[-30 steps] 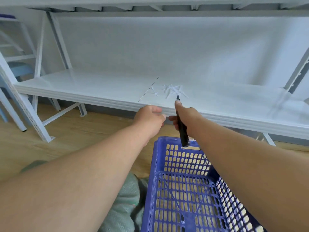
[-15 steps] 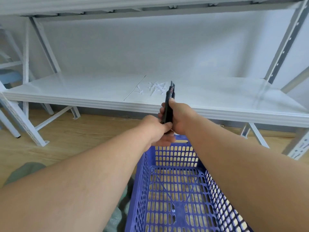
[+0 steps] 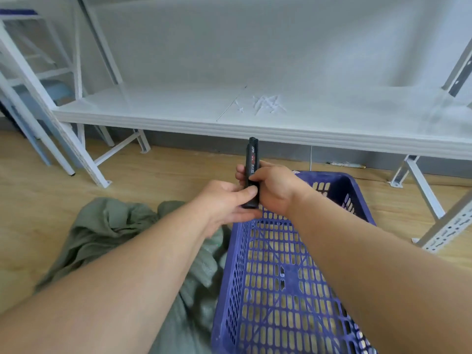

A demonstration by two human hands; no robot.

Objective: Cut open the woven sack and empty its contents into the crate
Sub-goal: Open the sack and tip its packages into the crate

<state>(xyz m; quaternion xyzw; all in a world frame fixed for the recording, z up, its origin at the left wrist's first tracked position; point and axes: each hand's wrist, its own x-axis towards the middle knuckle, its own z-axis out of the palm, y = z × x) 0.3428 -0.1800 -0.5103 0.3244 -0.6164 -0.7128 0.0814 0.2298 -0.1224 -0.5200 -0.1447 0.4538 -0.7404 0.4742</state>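
Both hands on black utility knife (image 3: 251,172), held upright. Right hand (image 3: 270,187) wraps knife's middle, fingers curled round body. Left hand (image 3: 227,200) pinches knife's lower end, thumb pressed on it. No blade visible past top end; likely not yet extended.

Woven sack (image 3: 107,233), grey-green, lies crumpled on floor below left fingers, just beside blue crate (image 3: 288,284). Crate sits under right wrist, nothing in it.

Judgement: sack soft, floppy, slippery weave; weight unclear. Pinch gathered top edge taut with 1 hand, cut away from fingers.
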